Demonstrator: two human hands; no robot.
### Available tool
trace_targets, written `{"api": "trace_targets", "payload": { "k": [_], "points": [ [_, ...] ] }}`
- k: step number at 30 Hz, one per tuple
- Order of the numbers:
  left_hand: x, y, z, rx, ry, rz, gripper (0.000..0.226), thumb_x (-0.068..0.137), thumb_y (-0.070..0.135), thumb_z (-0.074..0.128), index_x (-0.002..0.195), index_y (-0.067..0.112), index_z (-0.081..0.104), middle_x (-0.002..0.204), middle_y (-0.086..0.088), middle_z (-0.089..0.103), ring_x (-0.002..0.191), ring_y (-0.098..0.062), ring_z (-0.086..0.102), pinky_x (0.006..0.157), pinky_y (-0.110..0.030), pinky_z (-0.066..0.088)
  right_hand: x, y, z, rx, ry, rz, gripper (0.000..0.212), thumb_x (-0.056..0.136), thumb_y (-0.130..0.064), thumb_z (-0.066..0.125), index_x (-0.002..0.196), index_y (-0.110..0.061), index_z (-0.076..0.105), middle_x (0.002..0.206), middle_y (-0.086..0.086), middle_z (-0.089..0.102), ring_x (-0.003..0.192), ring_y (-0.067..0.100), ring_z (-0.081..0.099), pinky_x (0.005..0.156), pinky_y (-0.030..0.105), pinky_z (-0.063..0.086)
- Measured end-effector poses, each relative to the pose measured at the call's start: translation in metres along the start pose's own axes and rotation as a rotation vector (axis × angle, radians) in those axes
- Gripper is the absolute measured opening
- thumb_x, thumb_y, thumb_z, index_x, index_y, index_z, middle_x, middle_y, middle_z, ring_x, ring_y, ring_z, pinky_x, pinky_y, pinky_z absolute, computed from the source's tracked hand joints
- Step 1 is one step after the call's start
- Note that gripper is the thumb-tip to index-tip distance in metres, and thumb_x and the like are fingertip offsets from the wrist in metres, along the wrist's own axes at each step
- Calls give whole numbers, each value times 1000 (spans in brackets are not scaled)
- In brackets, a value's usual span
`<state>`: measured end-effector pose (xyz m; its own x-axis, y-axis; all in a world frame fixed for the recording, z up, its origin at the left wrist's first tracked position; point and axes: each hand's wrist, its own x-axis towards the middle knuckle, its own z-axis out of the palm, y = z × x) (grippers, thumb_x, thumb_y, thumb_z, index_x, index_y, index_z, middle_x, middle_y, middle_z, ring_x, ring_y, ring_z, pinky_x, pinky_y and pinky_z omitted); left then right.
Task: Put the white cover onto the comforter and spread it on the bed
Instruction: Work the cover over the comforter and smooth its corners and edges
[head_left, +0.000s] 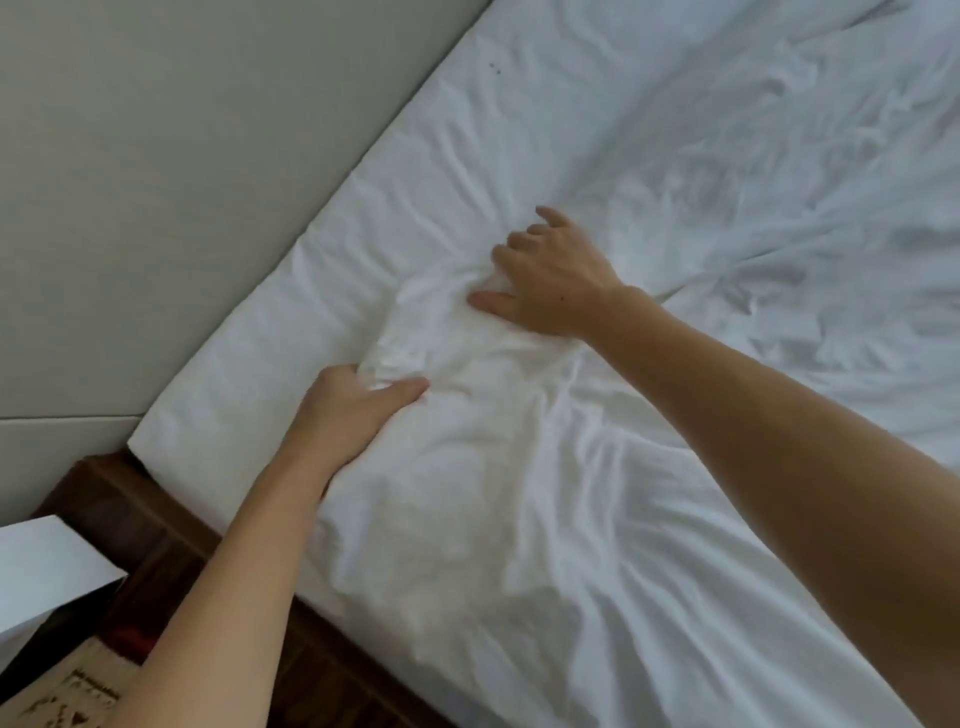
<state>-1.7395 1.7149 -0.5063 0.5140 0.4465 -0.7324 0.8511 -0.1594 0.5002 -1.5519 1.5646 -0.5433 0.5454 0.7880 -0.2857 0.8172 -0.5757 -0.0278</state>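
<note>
Crumpled white fabric cover (519, 441) lies spread over the bed, its bunched corner near the far-left edge. My left hand (348, 410) grips a fold of that corner, fingers curled in, thumb out. My right hand (550, 280) rests beside it, fingers bent, pressing into cloth. Grey padded headboard (182, 182) behind; dark wooden bed frame (171, 530) near left

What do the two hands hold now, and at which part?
Both hold the white cover. The left hand grips a bunched fold near the bed's edge; the right hand pinches bunched cloth further in.
</note>
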Motion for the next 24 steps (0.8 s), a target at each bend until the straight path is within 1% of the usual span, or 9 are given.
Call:
{"api": "trace_targets", "payload": {
  "k": [2,4,6,8,12,15,17,20,24],
  "points": [
    [-20,-7,-3,50,332,138,45,73,54,76,83,11,63,73,2,64,67,-17,60,61,-32,49,-10,-5,0,41,103,95,55,96,-61,30,76,-16,53,85,13,70,82,31,65,83,36,38],
    [-42,-13,-11,154,648,223,51,76,52,74,79,6,52,62,5,53,55,-16,48,51,-31,33,-14,-17,-6,102,476,168,52,96,-55,40,59,-18,37,55,8,61,51,28,57,63,31,33],
    [-54,-13,-21,189,826,243,51,76,52,73,86,7,52,62,8,46,55,-16,41,54,-31,25,-7,-26,-25,140,883,248,52,91,-48,52,55,-20,28,40,2,45,38,23,42,55,27,29],
    [-47,-14,-27,197,893,215,55,76,55,72,95,7,55,71,2,51,63,-22,45,58,-32,31,3,-31,-40,176,1072,303,51,89,-44,57,55,-21,27,39,1,38,37,21,37,54,29,30],
    [-14,-45,-14,332,848,121,51,82,40,73,114,6,53,99,-18,61,86,-37,54,69,-43,37,9,-38,4,214,932,276,40,90,-35,56,57,-14,50,55,5,52,52,25,51,63,32,29],
    [-11,-76,-1,429,778,59,61,87,12,67,140,7,37,133,-28,45,118,-44,43,97,-53,33,-6,-64,56,214,524,221,31,91,-29,53,110,-8,64,118,20,60,113,41,54,102,42,25],
    [-14,-67,4,443,851,195,62,87,-1,57,143,8,33,140,-25,39,125,-42,39,103,-51,30,-25,-81,58,284,432,199,52,94,-33,47,141,-11,45,149,22,36,140,38,28,116,45,7],
    [-18,-20,30,415,820,483,56,87,2,55,141,5,38,144,-22,36,132,-38,35,109,-46,29,-73,-69,46,391,562,251,60,92,-36,51,146,-15,38,154,20,27,144,34,20,117,45,9],
    [-26,30,96,536,628,980,52,86,13,57,136,4,49,145,-29,39,134,-43,37,111,-49,30,-169,56,59,252,670,815,60,94,-39,46,146,-10,36,152,25,28,142,39,23,116,49,17]
  ]
}}
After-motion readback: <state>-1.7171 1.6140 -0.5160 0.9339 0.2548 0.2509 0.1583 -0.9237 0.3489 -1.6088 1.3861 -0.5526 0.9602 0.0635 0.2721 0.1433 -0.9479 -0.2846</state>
